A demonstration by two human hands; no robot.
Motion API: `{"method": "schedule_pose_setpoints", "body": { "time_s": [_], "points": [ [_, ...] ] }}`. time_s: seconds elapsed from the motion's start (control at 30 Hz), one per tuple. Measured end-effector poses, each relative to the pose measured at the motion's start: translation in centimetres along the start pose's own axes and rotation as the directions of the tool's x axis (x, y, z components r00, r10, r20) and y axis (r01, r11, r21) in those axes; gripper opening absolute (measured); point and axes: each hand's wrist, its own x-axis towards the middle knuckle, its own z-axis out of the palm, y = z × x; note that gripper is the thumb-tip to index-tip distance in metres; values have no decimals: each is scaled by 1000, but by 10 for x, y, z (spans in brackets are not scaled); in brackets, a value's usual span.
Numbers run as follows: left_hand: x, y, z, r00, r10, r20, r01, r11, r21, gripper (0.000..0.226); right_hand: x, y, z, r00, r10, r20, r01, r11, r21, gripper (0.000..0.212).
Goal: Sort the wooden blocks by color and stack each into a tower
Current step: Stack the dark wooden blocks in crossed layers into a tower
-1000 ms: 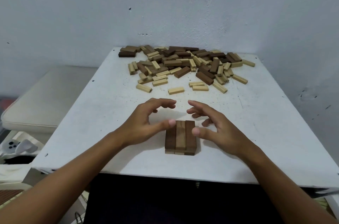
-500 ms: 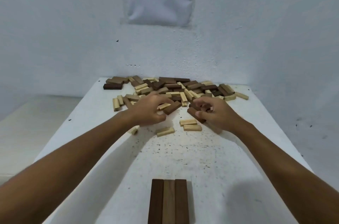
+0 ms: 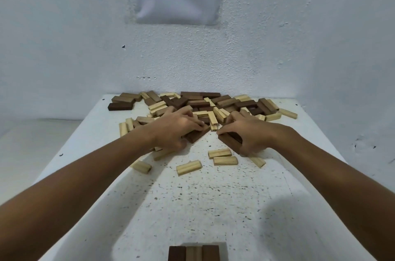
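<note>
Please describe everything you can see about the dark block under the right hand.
The dark brown block is a long rectangular piece, apparently wood, with plain smooth faces. It lies at the near edge of the pile on the white table, pointing diagonally. The right hand curls over it, thumb by its near end, fingers covering its far part. Whether it is lifted cannot be told.

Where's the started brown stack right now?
In the head view the stack sits at the table's near edge, bottom centre, cut off by the frame. It stands apart from the pile at the far end, where the left hand and right hand are.
</note>
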Motion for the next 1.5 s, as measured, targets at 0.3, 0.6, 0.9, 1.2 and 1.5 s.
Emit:
{"method": "schedule_pose_setpoints", "body": {
  "time_s": [0.3,0.6,0.9,1.2,1.5],
  "points": [
    [13,1,-5,999,19,40,-20,999,26,66,-6,3,1,998,18,-59,7,914,405,81],
    [8,8,-4,998,-54,20,56,988,-146,75,-30,11,30,990,24,-136,127,-544,830,61],
    [-3,14,-2,977,-136,-162,67,926,-372,84,-16,32,15,669,665,-333,-71,503,861,22],
    [-20,30,-4,952,-187,-242,62,893,-446,76,23,18,7,718,633,-291,-439,735,516,14],
    [-51,42,-11,949,-189,-252,61,895,-441,77,1,0,-4,749,584,-312,-201,649,734,17]
  ]
}}
